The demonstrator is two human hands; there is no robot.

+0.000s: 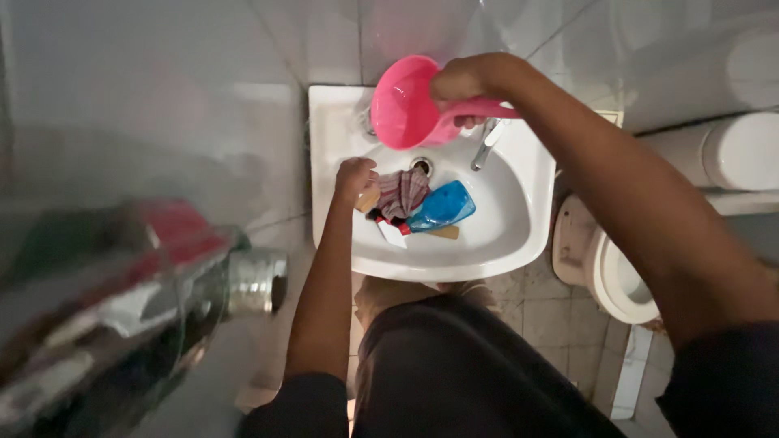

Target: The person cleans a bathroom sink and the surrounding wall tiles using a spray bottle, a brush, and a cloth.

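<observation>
Head view: white sink (519, 235) is ref. R hand (464, 79) gripping pink scoop (403, 104) handle, above drain, beside tap (485, 144). L hand (355, 178) clenched on striped cloth (403, 192) in basin, blue bottle (442, 206) alongside. Judgement: tip scoop slowly, keep cloth pinned, avoid splash over rim.

- A white wash basin (519, 235) fixed against the tiled wall carries the things; its drain (421, 165) sits near the back of the bowl.
- Just in front of the drain lies a crumpled striped cloth (403, 191).
- Right of the cloth, touching it, lies a blue bottle (443, 206) on its side.
- In front of the cloth lies a small white and red item (393, 232).
- Behind and right of the drain stands a metal tap (484, 146).
</observation>
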